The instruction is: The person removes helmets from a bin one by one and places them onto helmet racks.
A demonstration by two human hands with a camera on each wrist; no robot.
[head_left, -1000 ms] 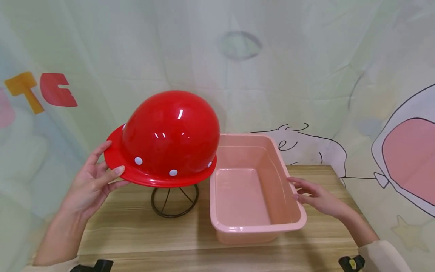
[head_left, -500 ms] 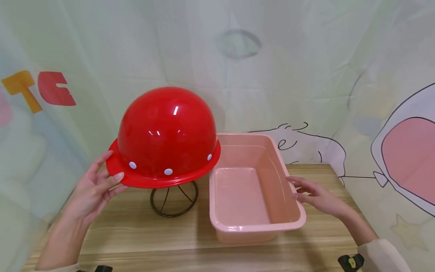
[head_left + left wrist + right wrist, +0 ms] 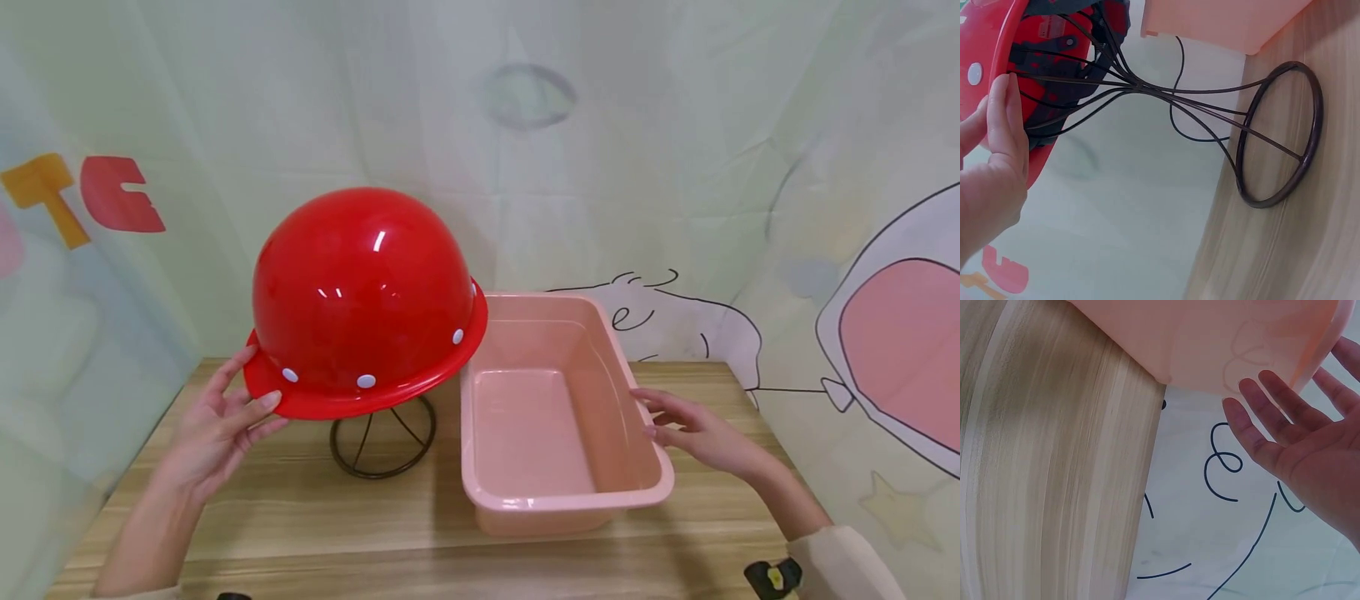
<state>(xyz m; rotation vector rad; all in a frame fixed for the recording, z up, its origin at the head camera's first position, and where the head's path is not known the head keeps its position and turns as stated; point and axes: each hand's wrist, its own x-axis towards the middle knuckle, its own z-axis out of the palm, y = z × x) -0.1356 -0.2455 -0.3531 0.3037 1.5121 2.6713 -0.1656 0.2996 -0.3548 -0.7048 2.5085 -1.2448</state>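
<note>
A red hard hat [image 3: 360, 292] with white rivets sits over a dark wire stand [image 3: 382, 442], its right side higher than its left. My left hand [image 3: 225, 425] pinches the hat's left edge, with the thumb on top and fingers below the brim. In the left wrist view the stand's thin wires [image 3: 1179, 103] reach up into the hat's underside, where dark inner straps [image 3: 1054, 56] show. To the right stands a pink plastic basin [image 3: 536, 433] with nothing in it. The extended fingers of my right hand [image 3: 697, 433] rest at the basin's right rim.
Both basin and stand are on a wood-grain table [image 3: 322, 525]. A printed curtain [image 3: 420, 100] hangs behind and around the sides. Beside the stand, the basin's left wall is close to the hat's right brim. A dark wrist strap [image 3: 772, 577] is on the right sleeve.
The hat has turned on the stand and its right side has risen, while its left edge has come down. My left hand moved slightly right and down with it. My right hand stayed put.
</note>
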